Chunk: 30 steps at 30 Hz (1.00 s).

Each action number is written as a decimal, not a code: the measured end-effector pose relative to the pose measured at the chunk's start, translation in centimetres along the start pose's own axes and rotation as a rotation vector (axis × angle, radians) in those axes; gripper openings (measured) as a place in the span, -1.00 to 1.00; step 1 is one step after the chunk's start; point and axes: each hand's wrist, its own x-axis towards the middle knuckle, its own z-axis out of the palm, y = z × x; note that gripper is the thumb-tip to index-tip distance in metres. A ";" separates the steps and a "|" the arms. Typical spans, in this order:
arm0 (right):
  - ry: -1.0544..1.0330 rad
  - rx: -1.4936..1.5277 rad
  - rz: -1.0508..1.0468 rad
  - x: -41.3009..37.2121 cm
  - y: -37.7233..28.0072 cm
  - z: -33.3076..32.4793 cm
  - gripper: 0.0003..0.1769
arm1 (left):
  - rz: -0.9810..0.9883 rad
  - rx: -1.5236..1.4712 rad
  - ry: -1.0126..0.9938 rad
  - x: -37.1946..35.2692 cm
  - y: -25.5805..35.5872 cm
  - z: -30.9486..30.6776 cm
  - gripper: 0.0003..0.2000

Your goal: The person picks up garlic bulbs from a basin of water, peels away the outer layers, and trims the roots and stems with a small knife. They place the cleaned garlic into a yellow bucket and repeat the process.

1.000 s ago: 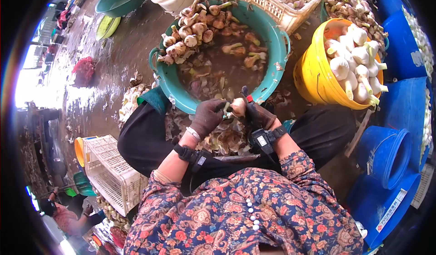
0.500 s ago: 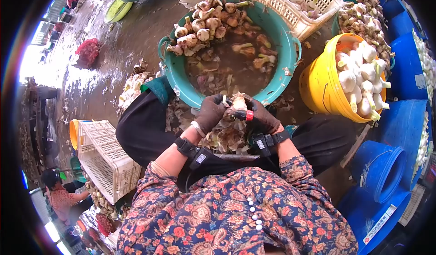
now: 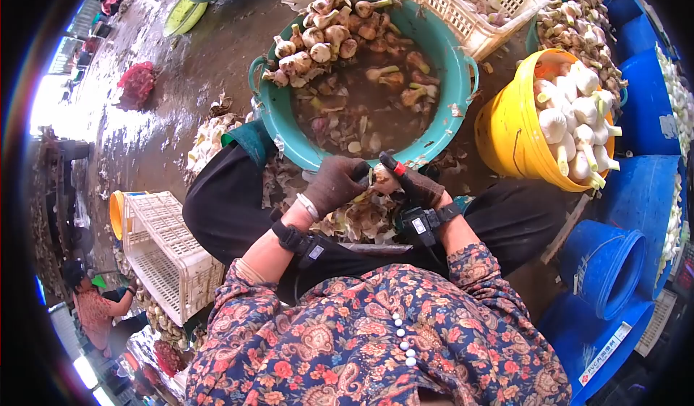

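Over the near rim of a green tub (image 3: 285, 149), both my hands, in dark gloves, work on one garlic bulb (image 3: 385, 182). My left hand (image 3: 335, 186) has its fingers closed at the bulb's left side; a small pale bit shows by its fingertips, too small to name. My right hand (image 3: 421, 189) grips the bulb from the right, thumb raised along it, with a red band (image 3: 400, 168) on that thumb. Muddy water (image 3: 347, 120) fills the tub, with unpeeled garlic (image 3: 318, 41) heaped at its far left. Loose garlic skins (image 3: 354, 221) lie beneath my hands.
A yellow bucket (image 3: 502, 135) of white garlic stands at right, near blue buckets (image 3: 596, 268). Beyond the tub is a cream crate (image 3: 484, 41) with garlic. Another cream crate (image 3: 170, 225) stands at left. A co-worker (image 3: 97, 312) sits at lower left.
My right thumb has lifted, and the bulb sits slightly lower and more to the right. A pale round piece now shows in the water near my left hand. The co-worker's arm has risen.
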 end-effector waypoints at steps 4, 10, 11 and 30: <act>0.202 -0.140 -0.227 0.7 -2.6 -0.4 -0.67 | -0.028 -0.015 0.172 -0.2 -0.7 1.8 -0.88; 0.042 0.469 0.320 1.9 -6.4 -0.9 -0.44 | -0.487 -0.244 0.225 0.3 -2.9 3.4 -0.81; 0.107 0.551 0.297 1.8 -7.4 -0.7 -0.40 | -0.485 -0.240 0.223 0.3 -3.0 3.3 -0.81; 0.351 0.879 0.214 2.7 -6.9 0.6 -0.45 | 0.267 -0.153 0.217 -0.6 -5.0 1.3 -0.78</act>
